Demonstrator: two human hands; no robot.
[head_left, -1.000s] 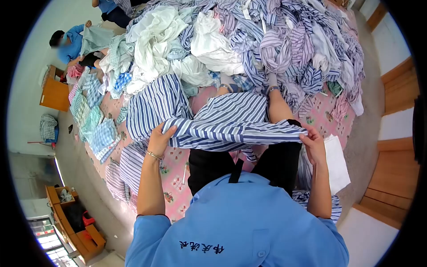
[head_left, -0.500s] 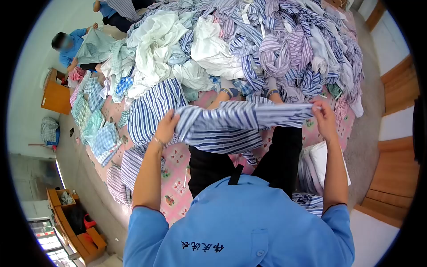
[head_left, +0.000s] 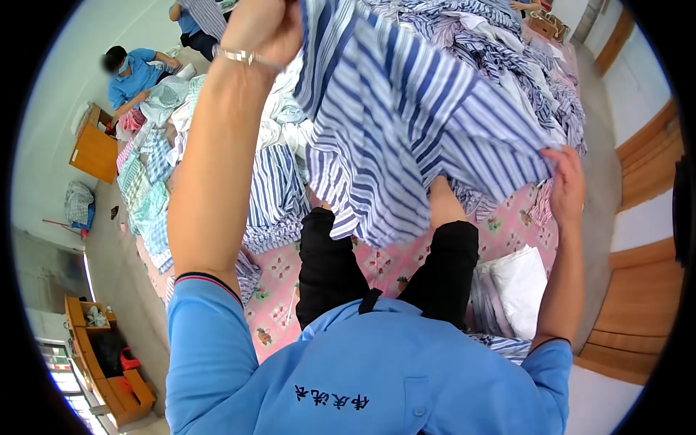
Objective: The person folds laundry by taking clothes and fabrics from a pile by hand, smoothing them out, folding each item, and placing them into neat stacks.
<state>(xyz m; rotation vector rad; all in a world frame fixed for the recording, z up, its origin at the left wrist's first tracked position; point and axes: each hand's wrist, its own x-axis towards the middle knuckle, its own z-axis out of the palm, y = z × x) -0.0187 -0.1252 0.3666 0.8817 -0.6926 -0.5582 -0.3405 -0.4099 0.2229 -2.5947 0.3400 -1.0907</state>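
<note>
A blue-and-white striped shirt (head_left: 377,123) hangs spread between my hands, its lower part draping over my shins. My left hand (head_left: 274,29) is raised high at the top of the view and closed on one upper part of the cloth. Lower on the right, my right hand (head_left: 569,177) pinches the end of what looks like a sleeve. The shirt is slightly blurred and covers part of the pile behind it.
A large heap of striped clothes (head_left: 536,87) lies ahead. Folded striped garments (head_left: 278,188) are at my left, folded white cloth (head_left: 523,290) at my right, on a pink floral mat (head_left: 275,290). A co-worker in blue (head_left: 134,83) sits at the far left among light cloths.
My left hand has risen and moved forward, and my right hand has shifted slightly right. The shirt, stretched as a narrow band before, now hangs opened out. The co-worker's cloth has been lowered.
</note>
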